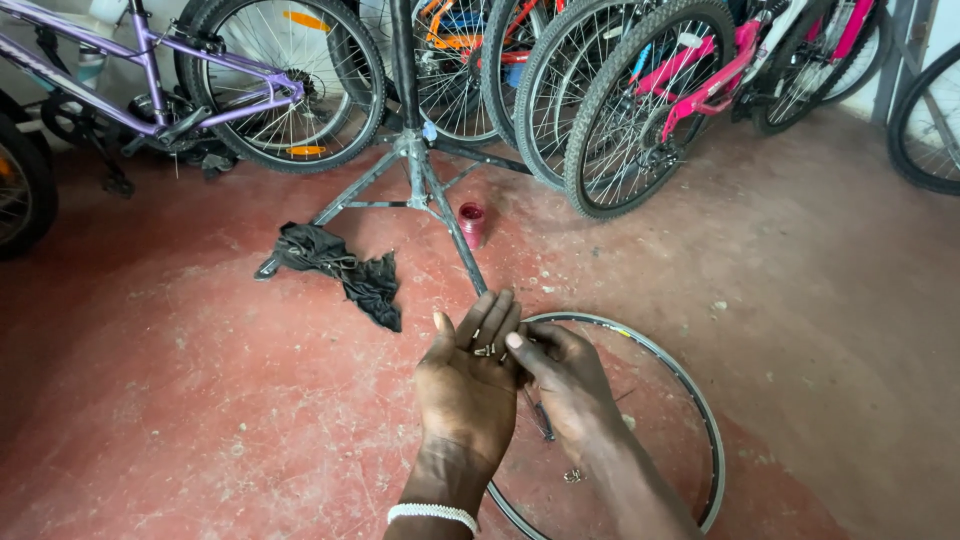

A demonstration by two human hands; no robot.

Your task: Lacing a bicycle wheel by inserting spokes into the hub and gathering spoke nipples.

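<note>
We see a worn red floor (200, 400) carrying a bare wheel rim (700, 420), a dark rag (350, 270), a small red can (471, 224) and a stand's legs (420, 190).

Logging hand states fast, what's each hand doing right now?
Left hand: open, palm up, small metal parts lying on its fingers.
Right hand: fingers pinched at those parts; whether it grips one cannot be told.
</note>
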